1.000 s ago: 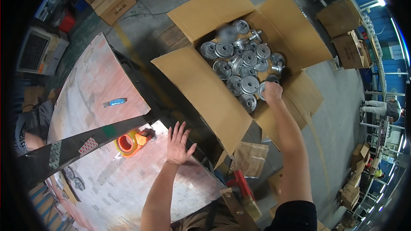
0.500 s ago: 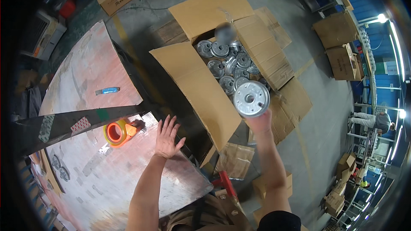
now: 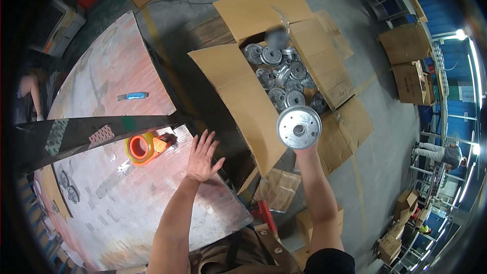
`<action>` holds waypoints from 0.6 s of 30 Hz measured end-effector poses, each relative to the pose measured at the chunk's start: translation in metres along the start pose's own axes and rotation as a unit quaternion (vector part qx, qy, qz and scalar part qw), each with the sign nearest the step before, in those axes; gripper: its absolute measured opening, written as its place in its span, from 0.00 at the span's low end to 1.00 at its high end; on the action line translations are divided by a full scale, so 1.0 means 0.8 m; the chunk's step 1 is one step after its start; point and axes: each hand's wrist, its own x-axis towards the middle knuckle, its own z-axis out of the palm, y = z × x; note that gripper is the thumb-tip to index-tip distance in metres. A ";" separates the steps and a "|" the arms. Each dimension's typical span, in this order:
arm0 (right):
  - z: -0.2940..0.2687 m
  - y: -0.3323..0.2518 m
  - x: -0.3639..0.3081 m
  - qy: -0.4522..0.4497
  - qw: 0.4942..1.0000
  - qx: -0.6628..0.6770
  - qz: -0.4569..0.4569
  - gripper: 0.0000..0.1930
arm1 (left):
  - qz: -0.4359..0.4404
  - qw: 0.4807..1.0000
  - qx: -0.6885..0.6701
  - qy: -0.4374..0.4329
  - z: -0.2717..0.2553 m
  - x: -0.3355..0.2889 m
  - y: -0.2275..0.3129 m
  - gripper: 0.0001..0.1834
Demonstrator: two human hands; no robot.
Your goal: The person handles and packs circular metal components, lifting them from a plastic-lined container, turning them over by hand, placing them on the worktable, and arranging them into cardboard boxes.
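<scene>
My right hand (image 3: 307,152) grips a round silver metal hub (image 3: 291,117) by its near edge. The hub's flat face, with a centre hole and small holes around it, is turned up toward me; it covers most of my fingers. It is held over the near end of an open cardboard box (image 3: 223,96). Several similar metal hubs (image 3: 272,56) lie loosely piled inside that box. My left hand (image 3: 202,160) rests on the edge of the worn, pinkish-white table (image 3: 167,198), fingers spread and nothing in them.
An orange tape dispenser (image 3: 141,148) and a blue-handled cutter (image 3: 133,96) lie on the table. A dark metal beam (image 3: 109,132) crosses it. Flattened cardboard (image 3: 350,127) surrounds the box, and a red bar (image 3: 265,214) stands near me. A person (image 3: 441,155) is far right.
The hub in my right hand has tilted, so its centre hole now sits lower on its face. My left hand stays spread at the table edge. The view has shifted slightly.
</scene>
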 end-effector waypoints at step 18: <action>0.098 0.069 -0.108 0.092 0.991 0.024 0.097 0.21 | 0.020 0.999 -0.006 0.044 -0.009 -0.008 0.009 0.36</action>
